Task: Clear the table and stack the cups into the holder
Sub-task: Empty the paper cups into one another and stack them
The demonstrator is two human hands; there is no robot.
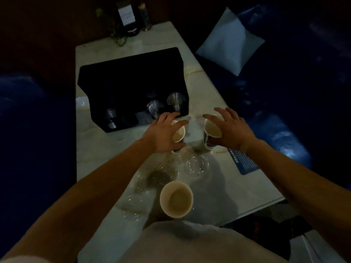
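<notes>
In front of the holder [133, 88], left hand [163, 132] & right hand [230, 129] each spread loosely over a paper cup, not yet gripping; person should close fingers round the walls w/o crushing.

A holder [133, 76] is set on the far half of the table [218, 103], with clear cups [175, 100] stood in its front compartments. Just before it, two paper cups are placed side by side: the left cup [178, 134] under the left hand [164, 132], the right cup [212, 130] under the right hand [230, 128]. Nearer the person, clear lids [196, 164] are scattered (their number cannot be told), and a third paper cup [176, 199] is found at the near edge. A cushion [230, 41] lies right of the table, on the seat
</notes>
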